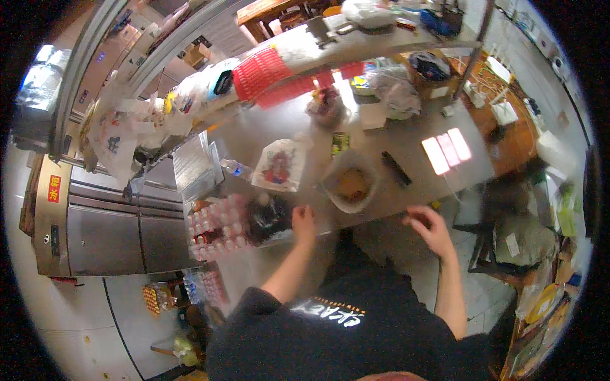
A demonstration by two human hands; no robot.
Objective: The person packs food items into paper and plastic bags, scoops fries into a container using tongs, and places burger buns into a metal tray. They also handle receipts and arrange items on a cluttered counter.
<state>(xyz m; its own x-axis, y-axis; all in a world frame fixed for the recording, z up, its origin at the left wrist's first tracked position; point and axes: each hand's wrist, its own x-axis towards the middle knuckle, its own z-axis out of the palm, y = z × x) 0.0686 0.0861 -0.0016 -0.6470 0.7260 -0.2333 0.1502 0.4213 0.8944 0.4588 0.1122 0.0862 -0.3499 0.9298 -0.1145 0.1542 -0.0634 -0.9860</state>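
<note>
My left hand point(304, 219) is above the front edge of a metal table point(381, 133), its fingers curled together; whether it pinches something small is too blurred to tell. Just left of it lies a black plastic bag or bundle point(270, 214). My right hand point(426, 225) hovers past the table's front edge, thumb and fingers apart, holding nothing visible. Between the hands, on the tabletop, stands a bowl lined with a clear bag point(351, 183), with brownish contents. A dark elongated object point(396, 168) lies to the bowl's right. A white printed bag point(279, 164) lies behind my left hand.
Shrink-wrapped cans point(219, 227) stand at the table's left end, near a plastic bottle point(236, 167). A shelf above the back holds a red plastic basket point(262, 71). A lit three-panel lamp point(446, 151) is at the right. Steel refrigerator doors point(105, 238) stand left; a bag-covered seat point(524, 240) is right.
</note>
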